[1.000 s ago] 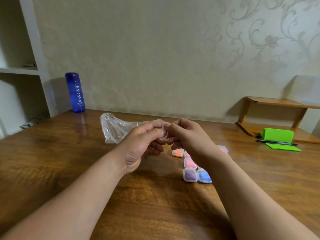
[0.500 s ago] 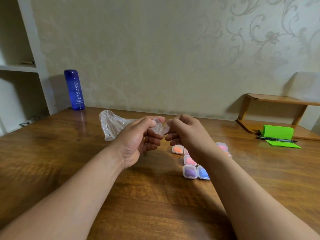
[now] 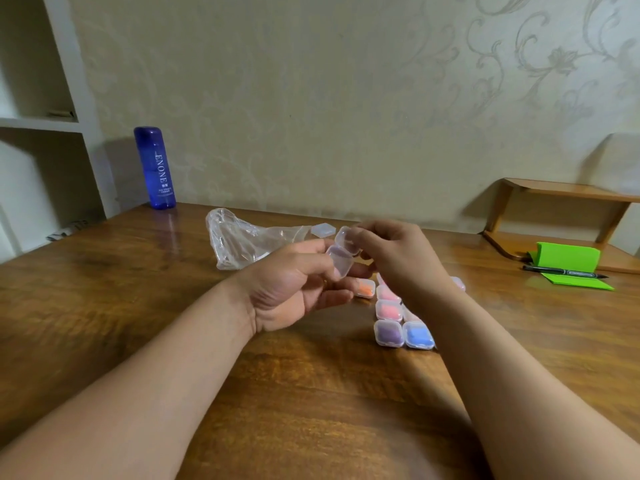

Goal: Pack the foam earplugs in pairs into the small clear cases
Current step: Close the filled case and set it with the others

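My left hand (image 3: 294,289) holds the base of a small clear case (image 3: 340,260) above the table. The fingertips of my right hand (image 3: 398,258) pinch its raised lid, so the case stands hinged open and looks empty. Below my hands, several closed cases lie in a cluster on the wood: an orange one (image 3: 365,288), a pink one (image 3: 388,310), a purple one (image 3: 388,333) and a blue one (image 3: 418,336). My right forearm hides part of the cluster. One more clear case (image 3: 323,230) lies behind, beside a crumpled clear plastic bag (image 3: 242,239).
A blue bottle (image 3: 155,168) stands at the table's back left. A green sticky-note holder (image 3: 568,256) and a black pen (image 3: 562,271) lie at the right, in front of a low wooden shelf (image 3: 561,192). White shelving (image 3: 41,123) is at the far left.
The case was pinched shut between both hands; its lid has now swung up and open. My left palm has turned more upward, and both hands have shifted slightly right.
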Demonstrator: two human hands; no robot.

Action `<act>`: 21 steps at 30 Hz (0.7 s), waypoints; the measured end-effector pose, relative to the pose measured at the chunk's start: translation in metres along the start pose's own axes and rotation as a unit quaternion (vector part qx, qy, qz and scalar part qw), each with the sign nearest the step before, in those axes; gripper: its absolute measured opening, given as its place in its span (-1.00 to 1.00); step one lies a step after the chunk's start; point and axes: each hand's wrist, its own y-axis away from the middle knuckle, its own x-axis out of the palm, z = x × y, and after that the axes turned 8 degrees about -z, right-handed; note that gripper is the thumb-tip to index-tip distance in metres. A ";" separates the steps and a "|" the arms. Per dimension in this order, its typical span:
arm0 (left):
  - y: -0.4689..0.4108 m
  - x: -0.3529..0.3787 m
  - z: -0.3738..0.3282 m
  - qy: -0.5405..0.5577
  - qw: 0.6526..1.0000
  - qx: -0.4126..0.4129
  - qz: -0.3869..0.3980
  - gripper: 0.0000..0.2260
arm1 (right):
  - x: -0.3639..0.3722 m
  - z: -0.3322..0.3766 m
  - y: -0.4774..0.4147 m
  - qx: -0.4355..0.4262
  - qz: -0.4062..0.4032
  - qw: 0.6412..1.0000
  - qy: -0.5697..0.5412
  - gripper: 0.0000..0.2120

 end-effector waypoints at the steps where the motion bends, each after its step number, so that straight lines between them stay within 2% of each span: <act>1: 0.000 0.001 0.000 -0.009 1.000 -0.005 0.003 -0.74 | 0.002 0.001 0.002 -0.005 0.012 1.000 -0.005 -0.83; 3: 0.000 0.002 0.000 -0.027 0.999 -0.020 0.002 -0.86 | 0.007 0.003 0.006 -0.028 0.032 0.999 0.003 -0.84; 4: -0.001 0.002 0.001 -0.031 0.999 -0.029 0.002 -0.85 | 0.010 0.004 0.008 -0.040 0.041 0.998 0.010 -0.83; 6: -0.003 0.002 0.001 -0.047 0.998 -0.032 -0.011 -0.70 | 0.013 0.007 0.011 -0.059 0.046 0.997 0.018 -0.82; 8: -0.006 -0.002 -0.002 -0.038 0.998 -0.013 -0.048 -0.62 | 0.014 0.008 0.011 -0.067 0.026 0.997 0.019 -0.79; 11: -0.008 -0.018 -0.016 0.068 0.989 0.030 -0.129 -0.56 | 0.013 0.005 0.007 -0.043 -0.010 0.999 0.017 -0.80; 15: -0.006 -0.044 -0.027 0.194 0.952 0.044 -0.232 -0.59 | 0.022 -0.004 0.011 -0.084 0.010 0.987 0.137 -0.86; 21: -0.011 -0.044 -0.026 0.213 0.944 0.050 -0.247 -0.57 | 0.057 -0.004 0.016 -0.131 0.077 0.951 0.271 -0.77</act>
